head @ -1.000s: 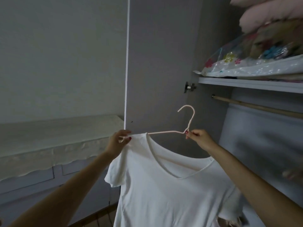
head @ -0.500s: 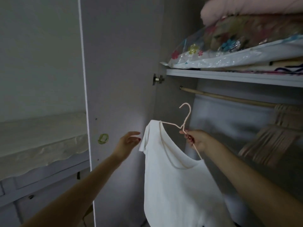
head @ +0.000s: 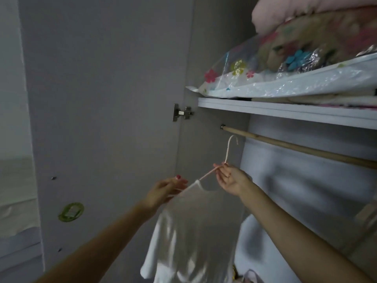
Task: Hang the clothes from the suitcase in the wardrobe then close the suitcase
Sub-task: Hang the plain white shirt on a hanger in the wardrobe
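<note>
A white T-shirt [head: 193, 237] hangs on a pale pink wire hanger [head: 228, 152]. My right hand [head: 230, 178] pinches the hanger at the base of its hook. My left hand [head: 163, 190] holds the hanger's near end at the shirt's shoulder. The hook sits just below the left end of the wooden wardrobe rail [head: 295, 148], apart from it. The suitcase is out of view.
The open wardrobe door [head: 106, 99] stands to the left, with a hinge [head: 181, 113] and a green sticker [head: 71, 211]. A shelf [head: 285, 111] above the rail carries bagged bedding [head: 285, 64]. Blurred hangers [head: 367, 217] show at the right edge.
Both hands have raised the shirt and hanger up toward the rail. My left hand, which had let go half a second ago, holds the hanger's end again.
</note>
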